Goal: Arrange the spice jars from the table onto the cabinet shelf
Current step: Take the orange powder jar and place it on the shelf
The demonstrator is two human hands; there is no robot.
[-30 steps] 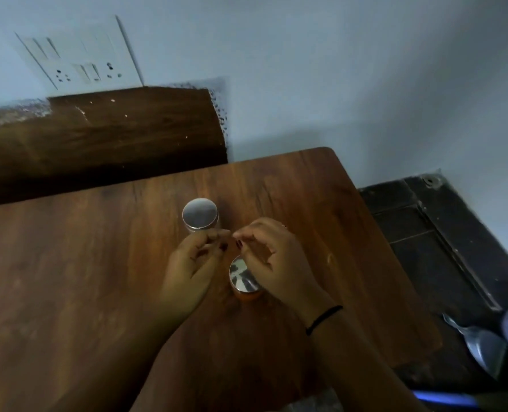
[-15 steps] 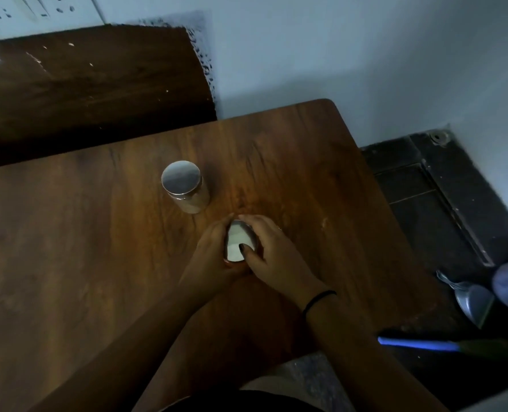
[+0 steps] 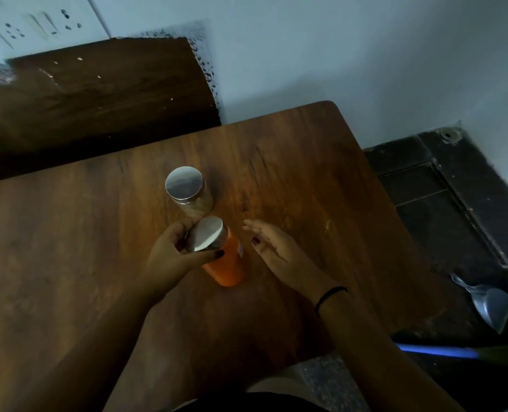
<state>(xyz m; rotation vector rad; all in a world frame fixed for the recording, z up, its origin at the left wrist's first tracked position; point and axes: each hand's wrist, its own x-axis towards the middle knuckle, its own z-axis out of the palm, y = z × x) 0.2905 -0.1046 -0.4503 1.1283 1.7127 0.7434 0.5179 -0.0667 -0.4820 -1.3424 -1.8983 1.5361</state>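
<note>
Grip of left hand (image 3: pixel 169 258) round orange jar (image 3: pixel 226 266), right hand (image 3: pixel 276 251) slack-fingered just beside, pale jar (image 3: pixel 185 184) behind.

In dim light, a brown bench (image 3: pixel 68 233) stands by a pale wall (image 3: pixel 336 55) bearing a switch panel (image 3: pixel 38 22), with a dark floor (image 3: pixel 455 203) and grey dustpan (image 3: pixel 490 304) alongside.

The desk (image 3: pixel 68 263) runs out of view at its left and near edges. The left hand (image 3: pixel 169 257) covers the left rim of the orange jar's (image 3: pixel 227 264) lid, and both hide the pale jar's (image 3: pixel 192 200) foot. The orange jar's label is too small to read.
</note>
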